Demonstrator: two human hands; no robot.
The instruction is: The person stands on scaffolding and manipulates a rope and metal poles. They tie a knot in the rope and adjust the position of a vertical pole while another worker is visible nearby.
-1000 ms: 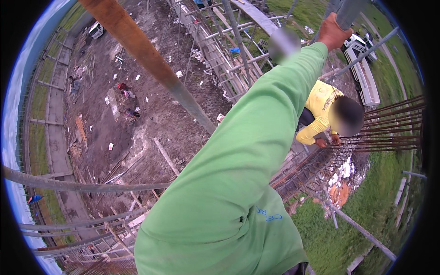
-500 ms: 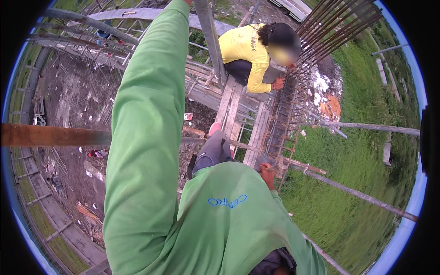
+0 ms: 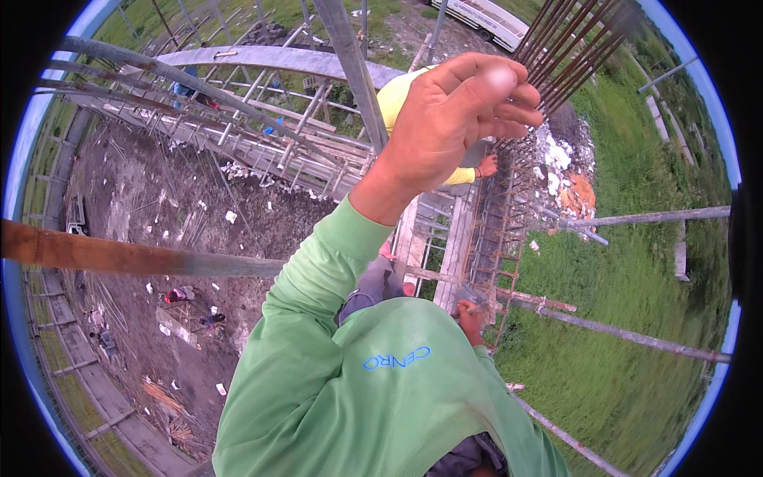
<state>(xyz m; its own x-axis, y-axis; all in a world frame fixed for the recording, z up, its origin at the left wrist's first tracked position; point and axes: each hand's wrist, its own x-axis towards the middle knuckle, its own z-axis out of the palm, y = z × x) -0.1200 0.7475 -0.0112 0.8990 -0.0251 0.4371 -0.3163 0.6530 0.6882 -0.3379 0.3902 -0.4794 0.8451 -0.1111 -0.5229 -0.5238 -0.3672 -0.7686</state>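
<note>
My left hand [image 3: 465, 119] is raised in front of the picture's upper middle, its fingers loosely curled and apart, with nothing in them. Behind it, a co-worker in a yellow top [image 3: 393, 97] is mostly hidden; the co-worker's hand [image 3: 487, 165] touches a rebar cage [image 3: 502, 191]. Low beside the near end of this cage, my right hand [image 3: 470, 319] is closed around something small and greyish that I cannot make out. Wooden planks [image 3: 455, 238] run along the cage's left side, and my shoe [image 3: 408, 289] shows near them.
A metal post [image 3: 350, 67] slants down left of my left hand. A rusty pipe [image 3: 119, 250] crosses from the left. Scaffold pipes [image 3: 636, 335] reach out to the right above grass. Upright rebars [image 3: 568, 56] rise at the far end. The ground lies far below.
My left arm, stretched up past the top edge before, has bent and come down, bringing the hand into view over the co-worker. My right hand stays by the cage.
</note>
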